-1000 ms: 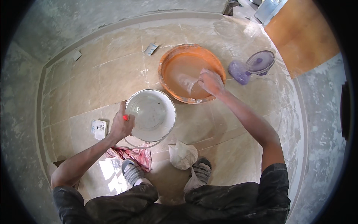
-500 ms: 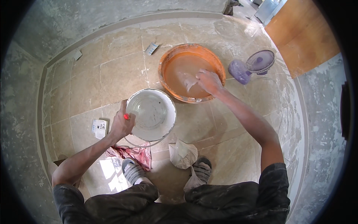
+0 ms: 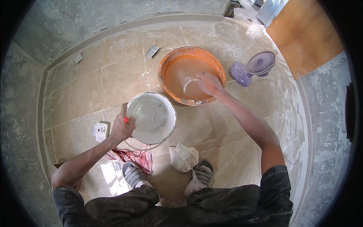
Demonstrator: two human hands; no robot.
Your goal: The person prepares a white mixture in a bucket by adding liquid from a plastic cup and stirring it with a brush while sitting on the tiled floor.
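Note:
A white bucket (image 3: 167, 118) stands on the tiled floor. My left hand (image 3: 123, 125) grips its left edge, fingers closed round a red-handled item (image 3: 126, 119) whose other end I cannot make out. Up and to the right, my right hand (image 3: 209, 84) reaches into a round orange tub (image 3: 163, 69) of murky, brownish water, closed on a pale cup-like object (image 3: 188, 83), partly under the surface and hard to make out. The bucket's wire handle hangs down toward me, above a pink-red cloth (image 3: 140, 155) and a whitish sack (image 3: 183, 157) by my sandalled feet.
A purple fan (image 3: 260, 62) is right of the tub. Small packets (image 3: 151, 52) and a white box-like piece (image 3: 100, 131) lie on the tiles. Plastered walls (image 3: 94, 11) curve round the floor; an orange-brown wooden panel (image 3: 304, 38) is at the upper right.
My right hand and the pale object have shifted a little left within the tub, and the object has turned. My left hand stays on the bucket. The whole view has shifted slightly.

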